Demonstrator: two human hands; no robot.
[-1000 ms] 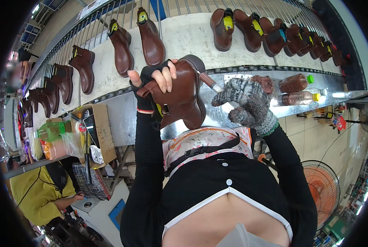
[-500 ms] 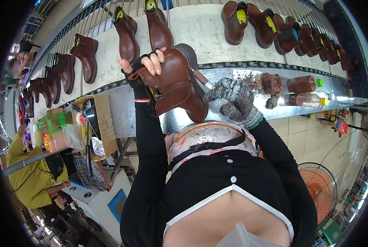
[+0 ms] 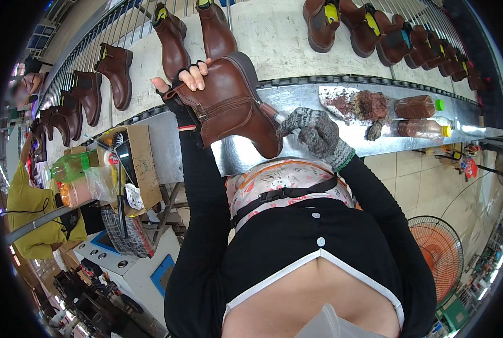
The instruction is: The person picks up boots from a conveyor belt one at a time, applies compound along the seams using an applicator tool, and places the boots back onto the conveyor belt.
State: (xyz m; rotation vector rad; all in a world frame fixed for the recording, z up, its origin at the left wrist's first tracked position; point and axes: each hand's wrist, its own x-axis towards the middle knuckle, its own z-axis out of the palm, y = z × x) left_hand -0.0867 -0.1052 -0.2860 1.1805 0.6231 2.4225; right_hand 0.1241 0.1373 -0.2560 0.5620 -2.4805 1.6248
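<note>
My left hand (image 3: 194, 78), in a black fingerless glove, grips a brown leather boot (image 3: 229, 110) turned on its side above the metal ledge. Its fingers lie over the upper, and a zip runs along the side facing me. My right hand (image 3: 319, 134), in a grey knitted glove with a green cuff, is closed beside the boot. From its fingertips a short tool with a brown end and a silver band (image 3: 272, 112) reaches the boot near the dark sole. I cannot make out what kind of tool it is.
Brown boots (image 3: 116, 76) line the pale conveyor (image 3: 268, 34) on both sides. Right on the ledge lie a brown-stained cloth (image 3: 370, 106) and two bottles of brown liquid (image 3: 417, 107). A cardboard box (image 3: 144, 163) stands left, a fan (image 3: 436, 256) lower right. A person in yellow (image 3: 34, 214) is far left.
My left hand and the boot have shifted slightly left and up. My right hand has followed to the left with the tool, its fingers more curled.
</note>
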